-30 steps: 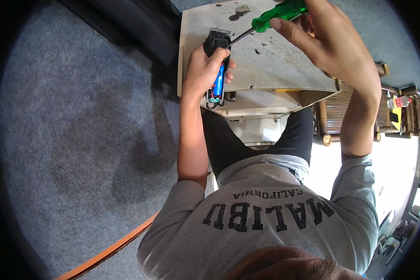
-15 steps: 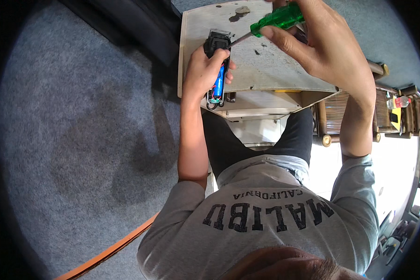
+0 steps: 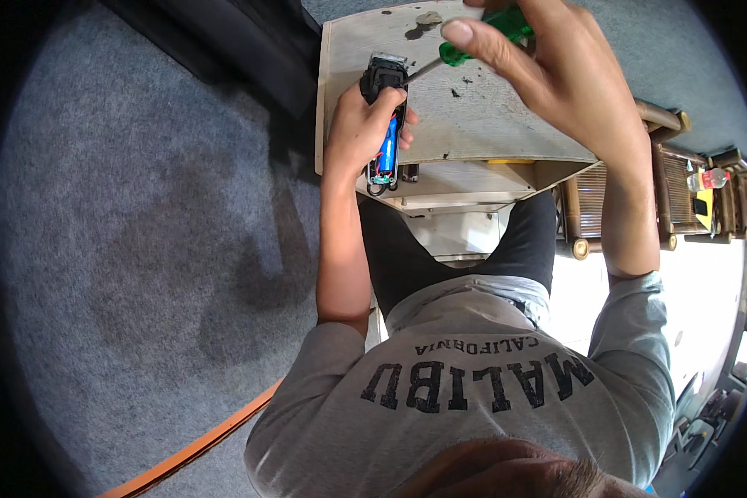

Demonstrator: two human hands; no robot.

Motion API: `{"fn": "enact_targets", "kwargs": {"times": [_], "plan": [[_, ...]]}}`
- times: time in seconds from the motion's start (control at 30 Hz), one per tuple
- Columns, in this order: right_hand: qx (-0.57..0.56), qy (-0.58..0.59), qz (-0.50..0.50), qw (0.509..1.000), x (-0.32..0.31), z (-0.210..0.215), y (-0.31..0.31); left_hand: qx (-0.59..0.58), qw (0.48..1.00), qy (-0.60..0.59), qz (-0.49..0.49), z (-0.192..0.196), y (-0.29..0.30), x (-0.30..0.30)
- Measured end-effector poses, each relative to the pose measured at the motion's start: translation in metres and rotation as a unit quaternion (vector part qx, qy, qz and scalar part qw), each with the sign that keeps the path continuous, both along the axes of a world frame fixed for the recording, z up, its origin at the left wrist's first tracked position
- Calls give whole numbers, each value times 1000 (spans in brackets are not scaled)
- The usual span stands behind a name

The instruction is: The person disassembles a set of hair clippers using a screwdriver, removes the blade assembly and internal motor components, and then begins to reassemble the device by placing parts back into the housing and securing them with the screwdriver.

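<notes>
My left hand (image 3: pixel 363 126) grips an opened black hair clipper (image 3: pixel 383 83) with a blue battery (image 3: pixel 389 145) showing inside, held over the near left part of a small worn white table (image 3: pixel 490 124). My right hand (image 3: pixel 556 75) holds a green-handled screwdriver (image 3: pixel 481 37) at the top of the picture. Its metal tip points left and down and meets the clipper's black head. Both forearms reach up from my grey shirt.
Small dark bits (image 3: pixel 427 21) lie on the tabletop near its far edge. A grey carpet (image 3: pixel 141 249) covers the floor at left, with an orange strip (image 3: pixel 199 444) at the bottom. Bamboo furniture (image 3: pixel 664 191) with a bottle (image 3: pixel 710 178) stands at right.
My right hand has moved the screwdriver left and down, bringing its tip onto the clipper's head. My left hand keeps the clipper still.
</notes>
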State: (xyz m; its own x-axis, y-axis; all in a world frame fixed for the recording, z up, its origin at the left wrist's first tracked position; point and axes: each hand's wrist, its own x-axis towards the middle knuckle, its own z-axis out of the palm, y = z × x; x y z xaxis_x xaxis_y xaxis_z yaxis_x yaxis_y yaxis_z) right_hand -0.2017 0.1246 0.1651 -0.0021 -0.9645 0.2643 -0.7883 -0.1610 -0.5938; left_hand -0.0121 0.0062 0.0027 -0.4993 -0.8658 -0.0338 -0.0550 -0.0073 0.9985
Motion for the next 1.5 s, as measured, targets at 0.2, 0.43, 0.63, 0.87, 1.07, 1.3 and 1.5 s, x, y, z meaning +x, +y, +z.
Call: {"fn": "enact_targets", "kwargs": {"times": [0.2,0.43,0.63,0.87,1.07,1.3,1.5], "plan": [[-257,-89,176,946,-27,-48,-18,0,1000,-4,13,2,3,2],[-247,21,71,966,-21,-41,-13,-1,1000,2,5,0,2,2],[-64,111,134,983,-28,-11,5,1,1000,-2,5,4,4,-2],[-145,36,158,976,-19,-31,3,-11,1000,-12,-1,3,2,1],[-214,79,131,965,-27,-36,-5,-19,1000,-10,0,2,1,0],[-112,59,71,989,-24,-41,-6,-8,1000,-13,5,1,2,1],[-161,77,156,972,-27,-37,-3,-9,1000,-19,7,1,1,1]]}}
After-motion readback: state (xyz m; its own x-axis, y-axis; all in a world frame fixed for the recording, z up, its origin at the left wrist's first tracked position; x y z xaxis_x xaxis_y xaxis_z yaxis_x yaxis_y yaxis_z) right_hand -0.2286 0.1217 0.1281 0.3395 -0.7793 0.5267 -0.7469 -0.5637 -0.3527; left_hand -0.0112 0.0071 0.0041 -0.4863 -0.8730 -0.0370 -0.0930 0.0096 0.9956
